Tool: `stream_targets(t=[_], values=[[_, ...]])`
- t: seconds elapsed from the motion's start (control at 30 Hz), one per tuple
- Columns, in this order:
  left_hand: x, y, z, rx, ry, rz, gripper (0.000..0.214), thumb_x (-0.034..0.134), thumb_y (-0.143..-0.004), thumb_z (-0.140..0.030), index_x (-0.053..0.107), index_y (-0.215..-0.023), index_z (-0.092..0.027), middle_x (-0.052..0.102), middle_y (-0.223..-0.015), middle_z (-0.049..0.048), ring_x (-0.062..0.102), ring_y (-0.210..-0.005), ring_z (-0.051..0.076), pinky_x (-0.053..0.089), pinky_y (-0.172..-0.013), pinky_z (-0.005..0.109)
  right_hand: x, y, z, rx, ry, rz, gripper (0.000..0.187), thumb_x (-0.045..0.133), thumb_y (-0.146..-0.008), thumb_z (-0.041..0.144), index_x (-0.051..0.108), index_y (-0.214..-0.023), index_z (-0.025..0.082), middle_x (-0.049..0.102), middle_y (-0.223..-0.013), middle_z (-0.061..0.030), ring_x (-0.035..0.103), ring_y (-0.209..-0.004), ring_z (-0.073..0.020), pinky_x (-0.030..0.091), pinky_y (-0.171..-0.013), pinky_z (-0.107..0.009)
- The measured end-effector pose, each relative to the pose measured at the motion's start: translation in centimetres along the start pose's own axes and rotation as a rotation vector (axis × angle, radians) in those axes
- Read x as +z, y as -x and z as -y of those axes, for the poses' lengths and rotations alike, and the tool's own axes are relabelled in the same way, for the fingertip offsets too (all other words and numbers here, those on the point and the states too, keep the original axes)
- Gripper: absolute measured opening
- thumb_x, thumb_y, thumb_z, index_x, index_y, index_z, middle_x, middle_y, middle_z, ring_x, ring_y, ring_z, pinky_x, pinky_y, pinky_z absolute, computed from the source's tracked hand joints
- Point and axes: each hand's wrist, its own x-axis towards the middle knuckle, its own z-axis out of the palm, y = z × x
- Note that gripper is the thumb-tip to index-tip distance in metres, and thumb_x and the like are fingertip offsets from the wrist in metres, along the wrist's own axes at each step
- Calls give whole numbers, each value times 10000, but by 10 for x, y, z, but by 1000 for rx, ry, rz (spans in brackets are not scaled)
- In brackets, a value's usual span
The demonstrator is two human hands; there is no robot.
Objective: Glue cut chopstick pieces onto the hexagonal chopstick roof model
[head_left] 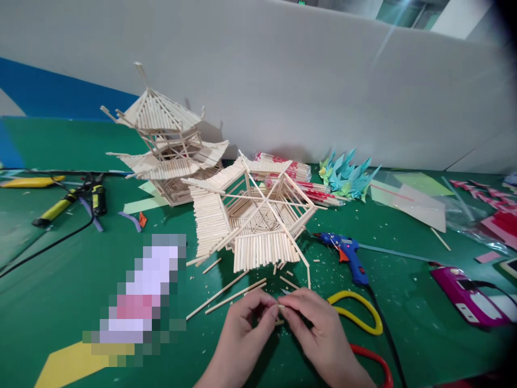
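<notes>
My left hand [252,328] and my right hand [313,328] meet at the front middle of the green table. Their fingertips pinch a short wooden stick [280,307] between them, mostly covered by the fingers. Just beyond them stands a half-roofed pavilion model [266,251] built of wooden sticks, with several roof beams bare. Loose sticks [236,295] lie between it and my hands. A yellow handle loop [377,318] shows beside my right hand, with a red handle [377,361] nearer me. A pointed metal tip peeks out above my fingers.
A tiered stick pagoda [161,167] stands behind left. A blue glue gun [351,253] with a cord lies right of the model, near a purple device [464,296]. Yellow-handled pliers [60,207] lie left. Blue folded paper [349,175] and bagged sticks [299,168] sit at the back.
</notes>
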Motion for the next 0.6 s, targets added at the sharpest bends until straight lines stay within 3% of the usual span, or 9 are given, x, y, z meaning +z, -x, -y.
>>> stream_targets(t=[0.17,0.3,0.43,0.6], values=[[-16,3,12,136,-265,-122,146,485,-776,-220,589,-855,-156,596,-769,50,559,-717,160,441,-676,273,-10,-8,-17,59,254,-28,171,440,-833,217,604,-868,185,607,-823,-50,549,-793,-170,435,-701,-287],[-35,4,24,269,-603,-224,162,469,-788,-217,585,-867,-136,589,-825,87,543,-775,193,422,-714,330,-13,-12,-30,96,334,-13,176,438,-829,205,608,-865,181,598,-828,-62,540,-804,-206,423,-704,-336],[-37,-3,22,324,-927,-102,195,408,-809,-196,600,-805,-160,587,-793,80,512,-749,215,384,-682,378,-12,-11,-34,101,375,4,194,452,-813,199,601,-935,185,597,-841,-68,539,-808,-222,433,-699,-360],[-33,-13,15,299,-1082,2,268,331,-826,-160,589,-757,-178,578,-784,75,488,-757,214,359,-670,366,-16,-3,-33,122,374,-44,237,420,-827,224,549,-1021,181,591,-890,-78,544,-837,-217,448,-713,-357]])
